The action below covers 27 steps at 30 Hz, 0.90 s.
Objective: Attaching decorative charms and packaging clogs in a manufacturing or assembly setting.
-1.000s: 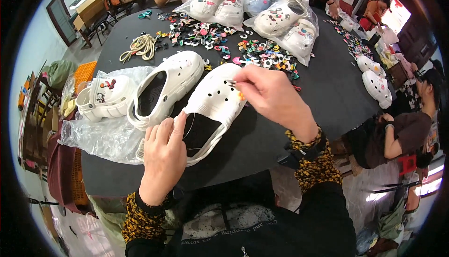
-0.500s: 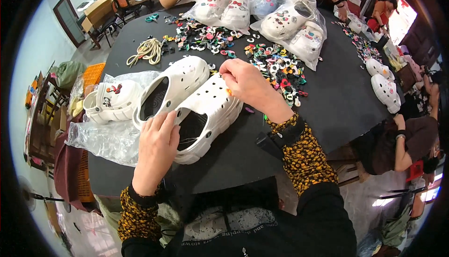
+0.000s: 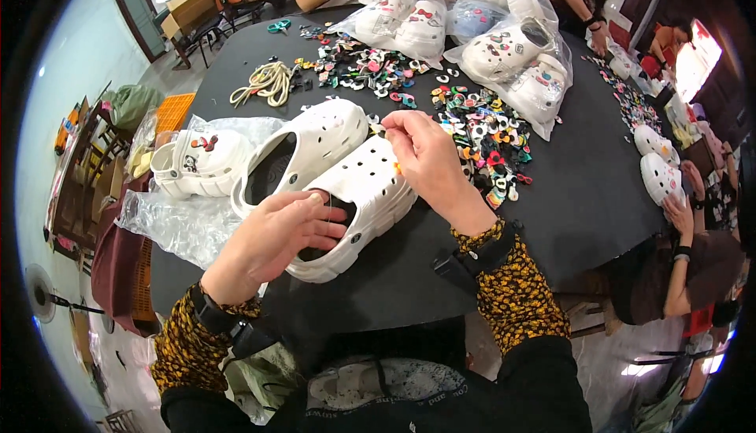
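Colourful charms [image 3: 480,130] littered the black table [image 3: 591,197] beyond the hands. The left hand [image 3: 272,236] gripped the white clog [image 3: 358,205] near the table's near edge; the right hand [image 3: 425,157] pinched an orange charm [image 3: 398,168] over its toe.

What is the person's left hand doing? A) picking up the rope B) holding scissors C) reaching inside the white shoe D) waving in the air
C: the left hand rests at the opening of the near white clog with its fingers curled into it, while the right hand pinches something small over the clog's holed top.
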Available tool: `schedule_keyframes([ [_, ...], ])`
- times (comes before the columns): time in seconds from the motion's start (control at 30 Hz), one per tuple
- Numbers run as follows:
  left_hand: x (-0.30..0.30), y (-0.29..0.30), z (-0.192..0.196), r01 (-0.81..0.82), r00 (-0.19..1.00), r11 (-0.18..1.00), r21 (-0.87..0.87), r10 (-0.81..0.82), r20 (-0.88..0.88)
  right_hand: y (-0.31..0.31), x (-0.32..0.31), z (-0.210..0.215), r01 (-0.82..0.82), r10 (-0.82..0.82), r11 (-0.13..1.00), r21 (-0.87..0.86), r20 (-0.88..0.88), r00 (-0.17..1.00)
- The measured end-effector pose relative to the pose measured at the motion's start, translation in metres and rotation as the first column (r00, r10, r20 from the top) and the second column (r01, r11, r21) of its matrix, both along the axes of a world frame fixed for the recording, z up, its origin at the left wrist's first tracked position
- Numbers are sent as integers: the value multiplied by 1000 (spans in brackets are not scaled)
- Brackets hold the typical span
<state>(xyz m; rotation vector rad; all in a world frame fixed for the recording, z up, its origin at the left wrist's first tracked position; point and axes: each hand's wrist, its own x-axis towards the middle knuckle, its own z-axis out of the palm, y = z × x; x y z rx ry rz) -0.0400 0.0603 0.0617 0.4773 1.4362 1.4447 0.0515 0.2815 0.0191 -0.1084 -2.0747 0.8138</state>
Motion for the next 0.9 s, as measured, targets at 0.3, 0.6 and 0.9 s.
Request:
schedule_keyframes([
  [0.3,1,24,-35,-167,902,972,168,82,425,-13,1,-2,-68,69,996,64,-15,997],
  [0.6,10,26,-43,-263,901,946,188,170,400,-23,3,0,-66,69,981,185,-11,998],
  [0.9,45,24,-36,-380,906,879,288,291,308,-23,17,19,-175,155,960,216,107,982],
])
